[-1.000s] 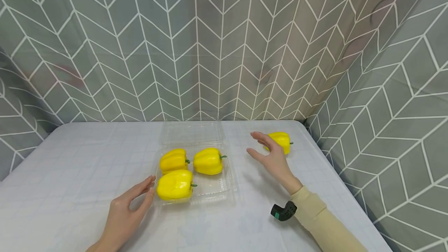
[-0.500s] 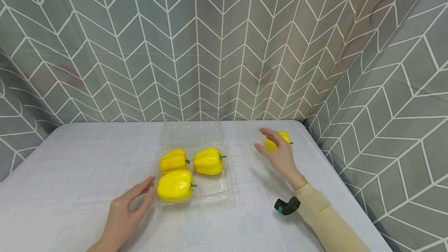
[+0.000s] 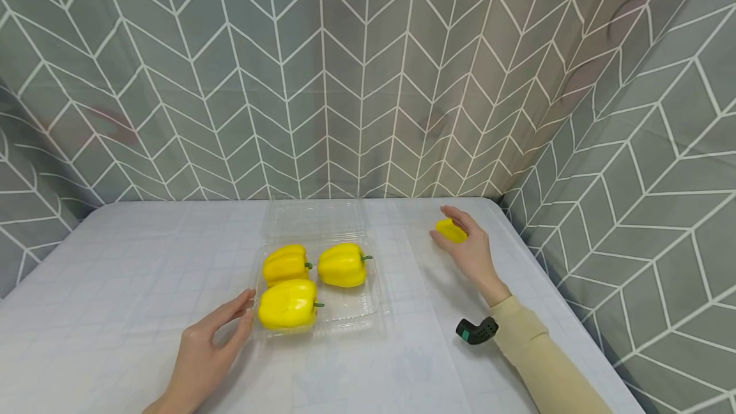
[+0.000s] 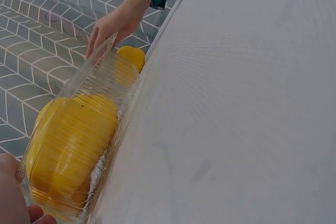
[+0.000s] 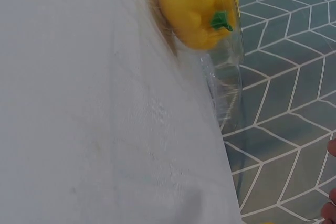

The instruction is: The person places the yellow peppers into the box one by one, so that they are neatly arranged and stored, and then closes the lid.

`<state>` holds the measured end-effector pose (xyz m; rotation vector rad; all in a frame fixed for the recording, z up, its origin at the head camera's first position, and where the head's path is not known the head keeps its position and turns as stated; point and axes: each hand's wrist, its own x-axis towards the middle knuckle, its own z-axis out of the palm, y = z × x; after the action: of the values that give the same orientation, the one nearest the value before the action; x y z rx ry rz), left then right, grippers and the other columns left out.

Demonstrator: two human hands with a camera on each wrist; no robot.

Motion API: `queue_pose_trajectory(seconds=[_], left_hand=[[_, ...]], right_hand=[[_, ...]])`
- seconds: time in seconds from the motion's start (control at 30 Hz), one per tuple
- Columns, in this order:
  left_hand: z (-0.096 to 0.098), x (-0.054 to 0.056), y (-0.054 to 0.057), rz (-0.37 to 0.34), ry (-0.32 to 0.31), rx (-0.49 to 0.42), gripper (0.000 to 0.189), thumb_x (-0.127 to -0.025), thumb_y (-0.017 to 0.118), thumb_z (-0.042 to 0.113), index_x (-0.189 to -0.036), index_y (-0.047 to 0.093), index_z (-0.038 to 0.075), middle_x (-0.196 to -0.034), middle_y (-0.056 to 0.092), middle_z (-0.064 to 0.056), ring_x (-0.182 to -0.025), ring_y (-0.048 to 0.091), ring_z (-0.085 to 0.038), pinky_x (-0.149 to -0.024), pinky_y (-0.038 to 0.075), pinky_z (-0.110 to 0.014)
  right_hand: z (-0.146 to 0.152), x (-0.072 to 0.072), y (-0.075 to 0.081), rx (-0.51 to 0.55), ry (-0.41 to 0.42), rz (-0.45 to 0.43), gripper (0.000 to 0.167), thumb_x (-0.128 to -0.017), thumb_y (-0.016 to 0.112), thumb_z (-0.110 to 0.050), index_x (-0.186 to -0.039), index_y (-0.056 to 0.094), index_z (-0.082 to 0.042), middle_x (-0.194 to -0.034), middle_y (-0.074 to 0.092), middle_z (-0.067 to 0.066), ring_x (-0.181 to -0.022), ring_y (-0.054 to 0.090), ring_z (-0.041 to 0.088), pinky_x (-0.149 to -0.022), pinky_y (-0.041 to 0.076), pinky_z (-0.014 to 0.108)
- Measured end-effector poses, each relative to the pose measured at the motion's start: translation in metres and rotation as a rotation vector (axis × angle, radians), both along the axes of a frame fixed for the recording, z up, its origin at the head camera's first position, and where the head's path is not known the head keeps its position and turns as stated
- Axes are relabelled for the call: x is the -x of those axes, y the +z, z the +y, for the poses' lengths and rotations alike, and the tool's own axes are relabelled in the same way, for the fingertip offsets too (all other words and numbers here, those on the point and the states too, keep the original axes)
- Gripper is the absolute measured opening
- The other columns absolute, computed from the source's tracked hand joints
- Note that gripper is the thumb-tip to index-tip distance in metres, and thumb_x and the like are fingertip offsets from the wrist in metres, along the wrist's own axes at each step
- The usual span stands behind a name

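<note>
A clear plastic clamshell container [image 3: 351, 308] lies with its lid [image 3: 316, 217] folded back. It holds three yellow bell peppers: a back left one [image 3: 284, 264], a front left one [image 3: 287, 305] and a back right one [image 3: 343, 265]. My left hand [image 3: 209, 344] rests its nearly straight fingertips against the container's left side, also seen in the left wrist view. Toward the far right, my right hand [image 3: 474, 254] spreads thumb and fingers over another yellow bell pepper [image 3: 450, 230], partly hiding it. Only a few fingertips [image 5: 332, 148] of that hand show in the right wrist view.
The table [image 3: 368, 375] has a white cloth. A curtain [image 3: 345, 82] with a grey and white chevron pattern hangs behind it, and another chevron cloth [image 3: 661, 209] closes the right side. A black wrist device [image 3: 477, 331] sits by the right sleeve [image 3: 535, 350].
My right hand has moved right and slightly away from me, over the loose bell pepper, covering more of it. The left hand and the container have stayed in place.
</note>
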<state>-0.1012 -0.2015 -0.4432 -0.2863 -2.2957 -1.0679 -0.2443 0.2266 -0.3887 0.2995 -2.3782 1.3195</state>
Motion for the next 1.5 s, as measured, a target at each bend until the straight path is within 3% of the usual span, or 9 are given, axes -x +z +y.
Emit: queue_pose_trajectory(seconds=[0.57, 1.0, 1.27, 1.5], left_hand=[[0.000, 0.000, 0.001, -0.019, 0.005, 0.010, 0.039, -0.089, 0.073, 0.003, -0.127, 0.067, 0.002, -0.124, 0.071, -0.002, -0.096, 0.071, -0.010, -0.094, 0.038, 0.002], [0.000, 0.000, 0.001, 0.007, -0.005, 0.008, 0.040, -0.087, 0.074, 0.001, -0.126, 0.067, 0.002, -0.122, 0.072, -0.003, -0.094, 0.071, -0.006, -0.093, 0.039, 0.001], [0.000, 0.000, -0.001, 0.036, -0.016, 0.006, 0.040, -0.086, 0.074, -0.001, -0.126, 0.067, 0.002, -0.122, 0.072, -0.005, -0.094, 0.071, -0.007, -0.094, 0.040, 0.001], [0.000, 0.000, -0.001, 0.020, -0.007, 0.007, 0.041, -0.087, 0.074, 0.000, -0.126, 0.067, 0.002, -0.122, 0.072, -0.004, -0.094, 0.071, -0.008, -0.094, 0.039, 0.001]], right_hand=[[0.018, 0.009, -0.007, -0.027, -0.110, -0.047, 0.058, -0.090, 0.075, -0.020, -0.143, 0.052, -0.012, -0.147, 0.050, 0.013, -0.136, 0.044, 0.037, -0.118, 0.033, 0.052], [0.034, 0.019, -0.017, -0.042, -0.194, -0.066, 0.067, -0.089, 0.077, -0.024, -0.147, 0.046, -0.014, -0.152, 0.044, 0.011, -0.144, 0.034, 0.038, -0.118, 0.029, 0.060], [0.040, 0.021, -0.021, -0.039, -0.211, -0.124, 0.074, -0.089, 0.077, -0.029, -0.151, 0.041, -0.013, -0.158, 0.036, 0.012, -0.147, 0.029, 0.040, -0.119, 0.027, 0.060], [0.043, 0.021, -0.026, -0.023, -0.187, -0.169, 0.075, -0.090, 0.076, -0.031, -0.152, 0.039, -0.013, -0.159, 0.036, 0.012, -0.146, 0.029, 0.040, -0.120, 0.028, 0.057]])
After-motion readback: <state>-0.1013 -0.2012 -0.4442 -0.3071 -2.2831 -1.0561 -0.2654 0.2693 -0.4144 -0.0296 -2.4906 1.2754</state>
